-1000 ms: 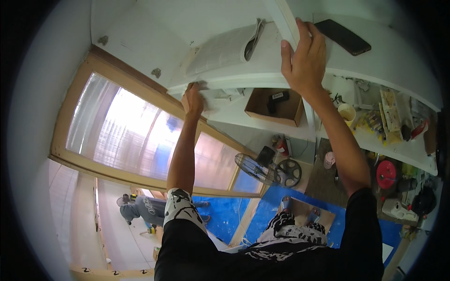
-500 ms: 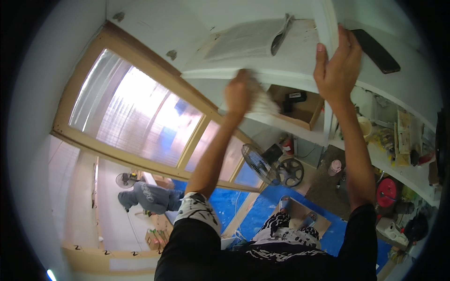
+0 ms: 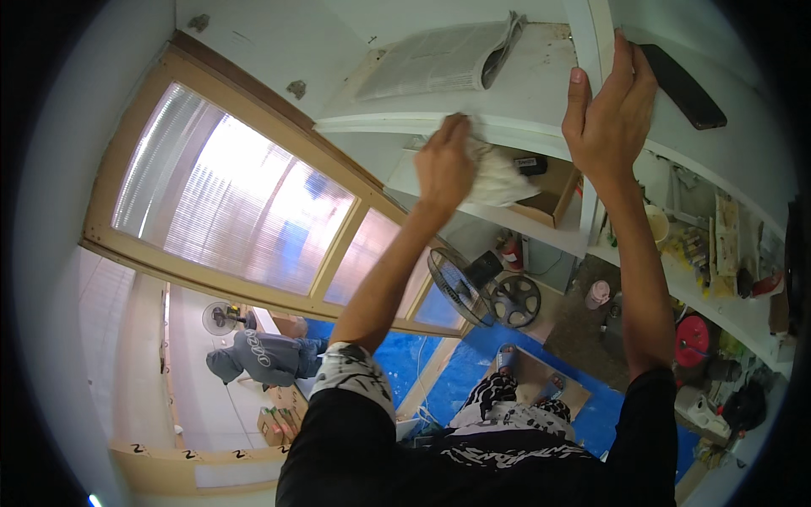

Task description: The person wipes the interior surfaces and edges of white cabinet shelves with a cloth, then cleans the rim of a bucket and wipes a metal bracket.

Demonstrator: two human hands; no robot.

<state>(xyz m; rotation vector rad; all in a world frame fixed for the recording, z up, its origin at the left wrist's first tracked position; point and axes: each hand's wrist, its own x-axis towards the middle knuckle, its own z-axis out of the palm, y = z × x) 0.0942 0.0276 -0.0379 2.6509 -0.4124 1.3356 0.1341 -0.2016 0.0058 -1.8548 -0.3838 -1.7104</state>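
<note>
My left hand (image 3: 445, 165) is closed on a white cloth (image 3: 498, 180), which hangs beside it below the front edge of a white shelf (image 3: 541, 63). The fingertips are at that edge and slightly blurred. My right hand (image 3: 610, 122) grips a white upright (image 3: 596, 34) of the shelving, thumb on one side and fingers on the other. A folded newspaper (image 3: 431, 63) lies on the shelf, left of the upright. On the other side, close to my right fingers, rests a dark phone-like slab (image 3: 686, 86).
Below the shelf is an open cardboard box (image 3: 553, 203) with a black item. A fan (image 3: 460, 287) and a red extinguisher (image 3: 511, 251) stand lower down. Tools and containers crowd the right shelf (image 3: 710, 279). A framed translucent panel (image 3: 228, 194) stands left; a person (image 3: 266, 355) works beyond.
My left hand has moved a little right along the shelf edge with the cloth, which now covers part of the box. My right hand stays at the upright.
</note>
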